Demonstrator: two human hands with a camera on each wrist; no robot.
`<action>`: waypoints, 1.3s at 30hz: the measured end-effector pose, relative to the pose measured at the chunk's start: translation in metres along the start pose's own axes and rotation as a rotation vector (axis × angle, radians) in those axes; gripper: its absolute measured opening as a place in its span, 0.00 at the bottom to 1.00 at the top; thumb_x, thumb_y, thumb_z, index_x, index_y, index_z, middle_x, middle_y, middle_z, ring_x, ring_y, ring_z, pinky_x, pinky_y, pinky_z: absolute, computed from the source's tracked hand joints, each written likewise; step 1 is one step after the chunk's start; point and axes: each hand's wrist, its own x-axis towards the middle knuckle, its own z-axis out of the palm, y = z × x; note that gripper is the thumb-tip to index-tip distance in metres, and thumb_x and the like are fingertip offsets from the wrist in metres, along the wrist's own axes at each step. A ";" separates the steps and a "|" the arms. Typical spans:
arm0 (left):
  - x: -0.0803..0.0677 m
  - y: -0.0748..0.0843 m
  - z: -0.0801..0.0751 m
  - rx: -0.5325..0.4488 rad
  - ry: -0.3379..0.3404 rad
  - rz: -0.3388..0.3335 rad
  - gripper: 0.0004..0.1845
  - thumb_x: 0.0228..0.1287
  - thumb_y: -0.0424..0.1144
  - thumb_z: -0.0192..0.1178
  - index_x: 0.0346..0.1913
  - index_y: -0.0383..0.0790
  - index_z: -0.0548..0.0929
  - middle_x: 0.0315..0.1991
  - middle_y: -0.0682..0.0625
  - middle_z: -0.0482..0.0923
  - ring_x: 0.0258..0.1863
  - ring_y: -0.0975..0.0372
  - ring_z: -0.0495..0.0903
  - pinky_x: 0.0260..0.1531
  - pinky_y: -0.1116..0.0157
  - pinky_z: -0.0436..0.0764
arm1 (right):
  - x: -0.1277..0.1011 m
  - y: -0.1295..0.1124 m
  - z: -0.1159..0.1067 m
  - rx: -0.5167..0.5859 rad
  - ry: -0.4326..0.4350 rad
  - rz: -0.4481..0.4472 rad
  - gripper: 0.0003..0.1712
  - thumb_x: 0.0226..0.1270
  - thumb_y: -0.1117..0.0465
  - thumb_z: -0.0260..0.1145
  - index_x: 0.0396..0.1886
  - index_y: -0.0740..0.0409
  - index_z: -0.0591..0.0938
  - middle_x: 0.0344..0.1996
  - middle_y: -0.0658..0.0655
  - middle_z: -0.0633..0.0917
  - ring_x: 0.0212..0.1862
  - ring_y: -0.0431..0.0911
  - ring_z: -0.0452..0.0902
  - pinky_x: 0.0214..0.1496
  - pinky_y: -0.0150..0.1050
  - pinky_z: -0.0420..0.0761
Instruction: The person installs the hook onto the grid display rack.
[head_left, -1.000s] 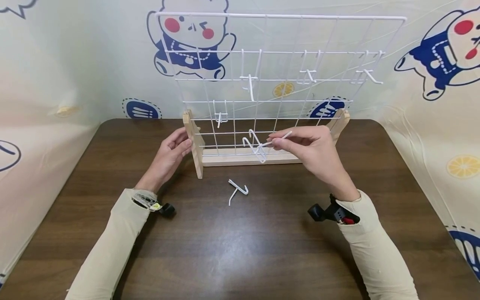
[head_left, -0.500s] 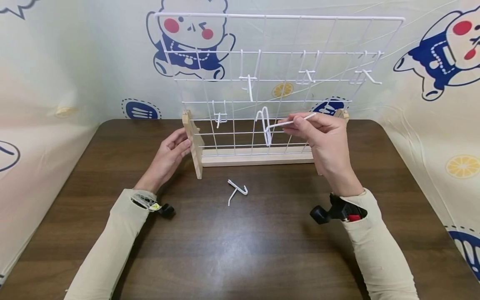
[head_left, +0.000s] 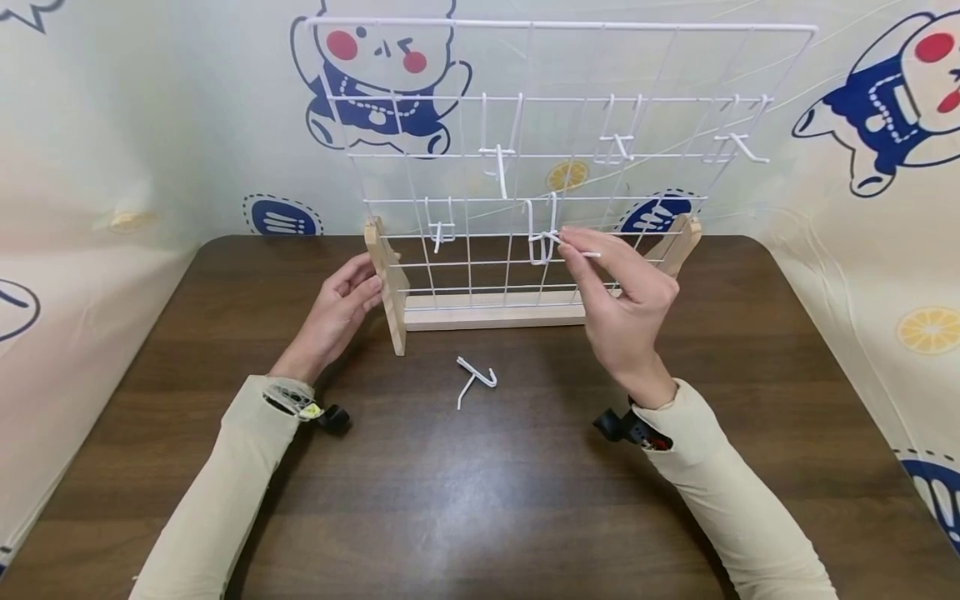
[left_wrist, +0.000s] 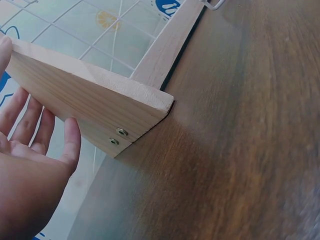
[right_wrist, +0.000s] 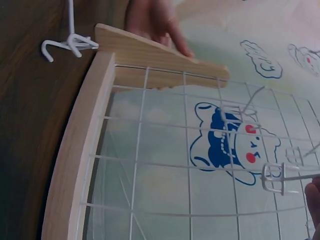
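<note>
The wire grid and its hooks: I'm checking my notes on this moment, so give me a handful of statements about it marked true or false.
1. The right hand pinches a white hook against the wire grid. True.
2. The left hand holds a hook. False: it rests open against the grid's wooden side foot.
3. One loose hook lies on the table in front of the wooden base. True.
4. The grid lies flat on the table. False: it stands upright in the base.
5. No hooks hang on the grid. False: several already hang there.
</note>
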 end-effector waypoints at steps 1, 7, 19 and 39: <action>0.000 0.000 0.000 -0.003 0.002 -0.001 0.23 0.75 0.30 0.53 0.70 0.35 0.68 0.70 0.36 0.65 0.63 0.53 0.71 0.61 0.62 0.75 | -0.002 0.003 0.002 -0.021 0.008 -0.025 0.05 0.57 0.78 0.71 0.34 0.74 0.88 0.35 0.67 0.88 0.41 0.59 0.86 0.50 0.46 0.84; 0.000 0.001 0.000 -0.021 0.010 0.001 0.23 0.74 0.31 0.55 0.69 0.36 0.70 0.69 0.38 0.67 0.63 0.54 0.72 0.61 0.63 0.74 | -0.011 0.017 0.005 -0.129 -0.006 -0.084 0.06 0.61 0.70 0.72 0.37 0.66 0.90 0.39 0.60 0.90 0.44 0.54 0.87 0.52 0.46 0.83; 0.000 0.002 -0.001 0.003 0.013 0.000 0.23 0.74 0.32 0.55 0.69 0.36 0.69 0.72 0.33 0.61 0.65 0.52 0.69 0.62 0.63 0.73 | -0.018 0.031 0.012 -0.152 -0.073 -0.076 0.05 0.62 0.69 0.72 0.37 0.65 0.90 0.37 0.59 0.90 0.40 0.51 0.87 0.48 0.37 0.83; -0.001 -0.001 -0.003 -0.045 0.004 0.018 0.22 0.74 0.29 0.55 0.68 0.34 0.70 0.68 0.38 0.69 0.62 0.54 0.73 0.59 0.64 0.76 | 0.015 0.017 -0.028 0.583 -0.616 0.776 0.18 0.74 0.68 0.60 0.60 0.70 0.79 0.51 0.67 0.85 0.57 0.58 0.80 0.61 0.48 0.78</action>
